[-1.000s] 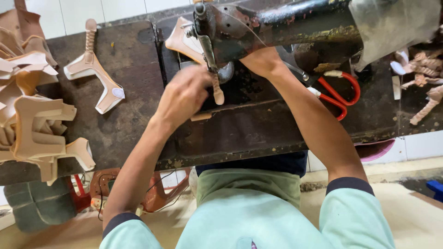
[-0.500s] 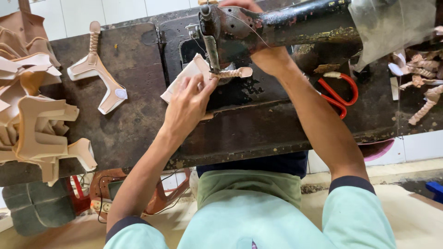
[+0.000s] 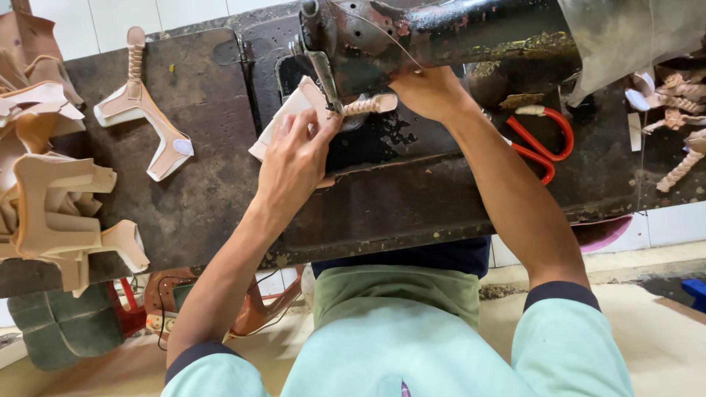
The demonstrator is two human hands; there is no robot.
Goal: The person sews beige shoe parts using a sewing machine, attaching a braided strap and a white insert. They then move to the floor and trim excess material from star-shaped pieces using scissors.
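Worn dark table (image 3: pixel 220 191) at front, left hand (image 3: pixel 294 158) pressed fingers-down on tan piece (image 3: pixel 290 117) under machine (image 3: pixel 441 33), braided strap (image 3: pixel 368 105) pinched by right hand (image 3: pixel 430 92), red scissors (image 3: pixel 540 143) right, cut pieces (image 3: pixel 51 191) stacked left, white tiles behind.

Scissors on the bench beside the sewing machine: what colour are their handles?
Red, seen in the head view: scissors.

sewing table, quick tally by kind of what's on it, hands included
Sewing machine: 1
Red-handled scissors: 1
Finished Y-shaped strap piece lying alone: 1
Strap piece at the needle: 1
Stack of tan cut pieces: 1 stack, number of pieces unclear
Heap of braided strips: 1 heap
Left hand and right hand: 2
Total: 8
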